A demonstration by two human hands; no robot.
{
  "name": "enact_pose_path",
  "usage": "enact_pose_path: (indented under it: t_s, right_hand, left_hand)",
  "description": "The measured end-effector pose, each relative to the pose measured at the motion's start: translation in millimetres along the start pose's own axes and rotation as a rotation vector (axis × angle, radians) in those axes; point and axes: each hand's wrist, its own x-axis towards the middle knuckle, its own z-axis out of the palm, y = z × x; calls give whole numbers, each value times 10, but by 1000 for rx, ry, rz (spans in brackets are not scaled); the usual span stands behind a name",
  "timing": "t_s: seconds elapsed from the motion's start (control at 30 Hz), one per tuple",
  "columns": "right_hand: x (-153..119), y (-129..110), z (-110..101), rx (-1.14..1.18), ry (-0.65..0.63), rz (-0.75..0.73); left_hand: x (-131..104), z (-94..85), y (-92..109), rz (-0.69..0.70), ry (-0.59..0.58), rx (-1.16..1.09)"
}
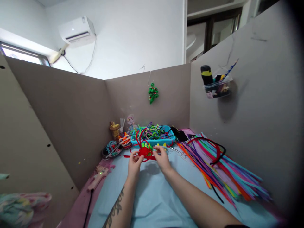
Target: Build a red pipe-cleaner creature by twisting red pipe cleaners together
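A red pipe-cleaner piece (144,152), with a rounded middle and several loose strands standing up and out, is held above the blue cloth (152,196). My left hand (135,162) pinches its left side between thumb and fingers. On the other side, my right hand (162,158) has its thumb and fingertips closed at the piece's right edge; the exact strand between them is too small to make out. Just behind the hands stands a blue tray (153,142) heaped with green, purple and black pipe-cleaner bits. Small yellow-green shapes (164,145) sit in front of it.
Long multicoloured pipe cleaners (220,167) spread across the right side. Scissors (178,151) lie near them. At left are a dark bowl (111,155), an orange-and-white woven item (125,141) and a pink corded glue gun (98,177). Grey partitions (147,110) enclose three sides.
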Motion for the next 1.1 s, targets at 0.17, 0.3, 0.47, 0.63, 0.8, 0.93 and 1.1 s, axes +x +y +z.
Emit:
enact_pose_path:
  t_s: [0.17, 0.3, 0.47, 0.63, 0.8, 0.93, 1.1]
  right_hand:
    - [155, -30, -172, -231, -162, -310]
    - [154, -2, -175, -284, -182, -345]
    - [110, -26, -162, -357, -199, -372]
    - [193, -8, -237, -426, -49, -419]
    - [337, 59, -389, -464, 36, -342]
    - [392, 65, -456, -426, 56, -280]
    - [356, -60, -406, -169, -15, -179]
  left_hand:
    - [-14, -27, -13, -88, -149, 36]
    - [-8, -33, -16, -25, -178, 72]
    - [35, -71, -55, 141, -82, 226]
    - [61, -100, -75, 93, -78, 61]
    - [73, -116, -52, 66, -47, -25]
    - [93, -128, -76, 61, -43, -29]
    - [99, -127, -101, 79, -25, 9]
